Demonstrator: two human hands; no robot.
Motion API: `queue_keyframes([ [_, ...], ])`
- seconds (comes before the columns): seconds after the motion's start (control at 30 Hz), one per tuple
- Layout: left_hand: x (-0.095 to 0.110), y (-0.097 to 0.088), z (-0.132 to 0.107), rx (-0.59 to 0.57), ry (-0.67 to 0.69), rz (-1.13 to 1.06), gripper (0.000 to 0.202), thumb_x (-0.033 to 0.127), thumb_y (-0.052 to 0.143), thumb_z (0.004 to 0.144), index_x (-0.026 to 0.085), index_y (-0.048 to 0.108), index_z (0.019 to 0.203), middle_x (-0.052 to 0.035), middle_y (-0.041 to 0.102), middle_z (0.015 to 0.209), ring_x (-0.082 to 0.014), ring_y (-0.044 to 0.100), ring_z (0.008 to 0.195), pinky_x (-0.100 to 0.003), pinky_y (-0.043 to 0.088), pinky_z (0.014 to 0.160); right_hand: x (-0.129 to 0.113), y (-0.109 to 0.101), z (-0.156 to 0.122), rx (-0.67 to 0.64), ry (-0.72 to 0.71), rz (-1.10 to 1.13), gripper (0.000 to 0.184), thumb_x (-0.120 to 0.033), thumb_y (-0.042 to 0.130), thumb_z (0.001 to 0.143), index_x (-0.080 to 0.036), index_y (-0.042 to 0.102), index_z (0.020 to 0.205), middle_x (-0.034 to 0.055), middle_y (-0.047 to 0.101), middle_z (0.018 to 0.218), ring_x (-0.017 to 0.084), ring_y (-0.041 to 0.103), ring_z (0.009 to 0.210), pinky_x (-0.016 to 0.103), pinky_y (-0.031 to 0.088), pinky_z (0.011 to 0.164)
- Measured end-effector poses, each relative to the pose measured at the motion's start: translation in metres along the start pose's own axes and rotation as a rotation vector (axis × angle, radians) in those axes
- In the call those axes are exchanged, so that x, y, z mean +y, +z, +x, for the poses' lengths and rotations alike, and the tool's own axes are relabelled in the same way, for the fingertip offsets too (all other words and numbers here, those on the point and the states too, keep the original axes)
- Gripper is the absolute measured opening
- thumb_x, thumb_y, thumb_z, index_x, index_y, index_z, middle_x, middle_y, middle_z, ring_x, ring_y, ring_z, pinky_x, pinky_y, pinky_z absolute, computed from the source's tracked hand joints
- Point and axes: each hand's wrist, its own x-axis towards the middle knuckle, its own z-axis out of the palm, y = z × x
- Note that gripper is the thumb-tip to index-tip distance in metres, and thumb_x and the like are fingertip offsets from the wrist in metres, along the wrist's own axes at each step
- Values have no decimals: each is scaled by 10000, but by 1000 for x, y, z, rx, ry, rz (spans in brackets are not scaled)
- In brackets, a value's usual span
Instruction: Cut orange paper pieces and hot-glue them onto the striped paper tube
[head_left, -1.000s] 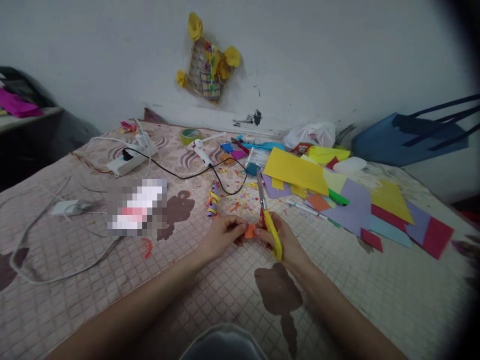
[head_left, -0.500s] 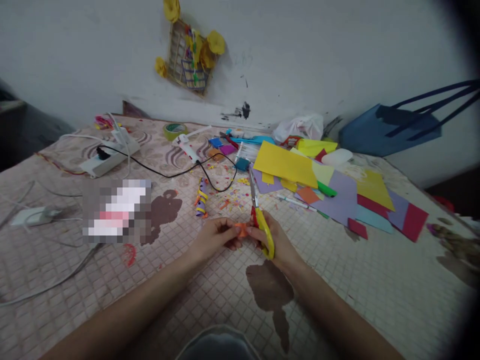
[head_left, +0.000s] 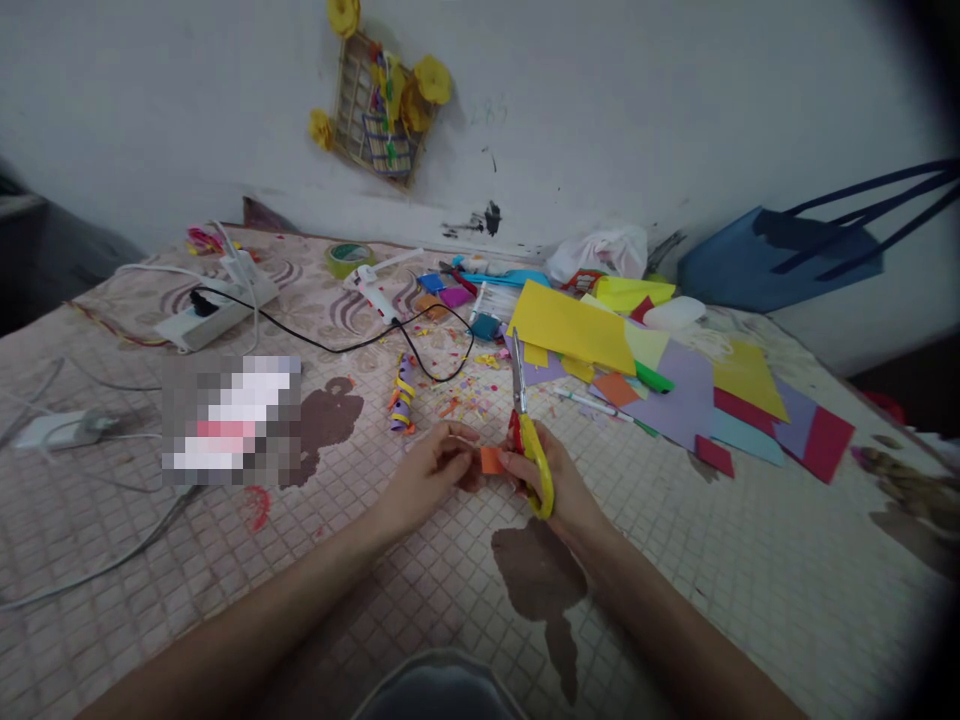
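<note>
A small orange piece of paper [head_left: 491, 460] is pinched between the thumb and fingers of my right hand [head_left: 568, 480]. The same hand also holds a pair of scissors [head_left: 534, 450] with yellow and red handles, its blades closed and pointing away from me. Just left of the paper is my left hand [head_left: 431, 475], thumb and forefinger apart; whether a fingertip touches the paper's edge I cannot tell. Beyond my left hand stands a purple paper roll [head_left: 403, 395] wound with a yellow strip.
Coloured paper sheets [head_left: 574, 330] spread over the right side, beside a marker [head_left: 592, 405]. A glue gun [head_left: 375, 297] with a black cord, green tape [head_left: 350, 260], a power strip [head_left: 217, 312] and paper scraps [head_left: 457, 400] lie farther back. A blue bag [head_left: 780, 260] stands back right.
My left thumb and forefinger have parted from the orange paper, which now shows flatter in my right hand. The scissors have shifted slightly right with that hand.
</note>
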Motion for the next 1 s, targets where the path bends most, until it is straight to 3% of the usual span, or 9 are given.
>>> queue_keyframes([
  [0.13, 3, 2, -5, -36, 223, 293, 168, 124, 492, 807, 191, 545, 951, -41, 609, 915, -138, 577, 831, -261, 461, 751, 3, -4, -2, -11, 17, 12, 320, -326, 699, 675, -222, 425, 802, -63, 488, 663, 63, 403, 456, 187, 326, 389],
  [0.33, 3, 2, -4, -55, 264, 495, 153, 120, 514, 789, 182, 643, 842, -57, 630, 866, -162, 576, 820, -262, 451, 735, 1, -8, -6, -42, 47, 7, 355, -353, 716, 664, -223, 421, 813, -65, 483, 642, 65, 394, 453, 188, 326, 392],
  [0.63, -1, 1, -2, -21, 258, 455, 115, 139, 536, 787, 174, 640, 824, -58, 636, 864, -153, 585, 795, -258, 462, 723, -1, -7, -8, -69, 38, -7, 325, -355, 710, 670, -224, 441, 799, -71, 484, 613, 61, 393, 423, 194, 317, 378],
  [0.8, -3, 3, -2, -4, 152, 308, 44, 181, 594, 770, 155, 606, 803, -51, 636, 824, -153, 598, 780, -264, 469, 727, 1, -7, -7, -85, 38, 14, 342, -332, 719, 658, -226, 433, 812, -67, 494, 642, 61, 408, 433, 184, 309, 365],
  [1.0, -5, 2, 2, -13, 119, 145, 103, 239, 642, 761, 143, 607, 773, -47, 658, 816, -144, 603, 777, -257, 462, 745, -3, -5, -10, -96, 38, 38, 330, -313, 712, 662, -224, 432, 812, -63, 494, 669, 56, 404, 440, 184, 307, 371],
])
